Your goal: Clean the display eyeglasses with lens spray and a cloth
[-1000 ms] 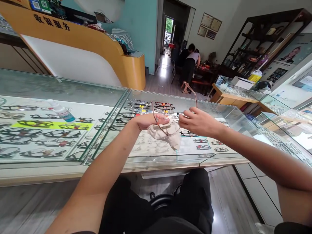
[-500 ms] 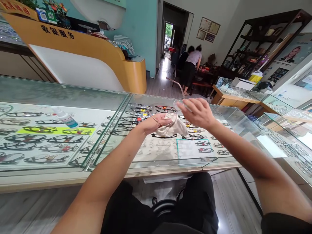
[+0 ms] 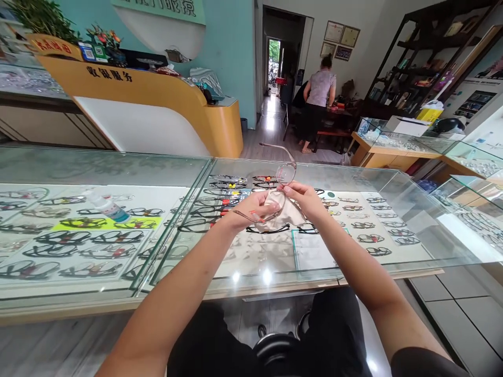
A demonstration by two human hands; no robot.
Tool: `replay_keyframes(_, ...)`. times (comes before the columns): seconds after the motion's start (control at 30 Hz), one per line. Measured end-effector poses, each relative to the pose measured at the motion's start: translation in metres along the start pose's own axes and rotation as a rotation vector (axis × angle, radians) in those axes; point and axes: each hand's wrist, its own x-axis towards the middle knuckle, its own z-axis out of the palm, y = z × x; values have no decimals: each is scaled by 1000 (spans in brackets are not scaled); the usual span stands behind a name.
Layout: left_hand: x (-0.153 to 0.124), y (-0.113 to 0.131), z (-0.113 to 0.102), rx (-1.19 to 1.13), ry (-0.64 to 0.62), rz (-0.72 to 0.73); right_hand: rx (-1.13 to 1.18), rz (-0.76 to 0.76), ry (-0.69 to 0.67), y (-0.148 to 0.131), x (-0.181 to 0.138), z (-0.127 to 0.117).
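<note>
Above a glass display counter [image 3: 118,173] I hold a thin pinkish pair of glasses [image 3: 283,173] with both hands. My left hand [image 3: 245,209] is closed on one lens through a beige cleaning cloth [image 3: 288,213], one temple poking out to the left. My right hand [image 3: 304,199] pinches the frame near the bridge, and the other lens and temple stick up above my fingers. Rows of spectacle frames [image 3: 82,224] lie inside the counter beneath my hands.
A small spray bottle [image 3: 108,207] lies on the counter's glass at the left. A curved yellow service desk [image 3: 157,94] stands behind. A person [image 3: 318,102] stands by a table at the back. More glass cases [image 3: 396,142] and dark shelving [image 3: 424,57] line the right.
My hands have come closer together. The right hand dropped from above the cloth down to the frame, and the glasses turned so one lens now stands upright. The camera tilted up slightly.
</note>
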Motion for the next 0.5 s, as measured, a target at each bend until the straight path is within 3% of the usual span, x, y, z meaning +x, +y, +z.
replay_keyframes(0.27, 3, -9, 10, 23, 96, 12, 193, 61, -42, 2, -2, -2)
replay_keyframes(0.5, 32, 0, 25, 82, 183, 20, 330, 78, -57, -1, 4, -18)
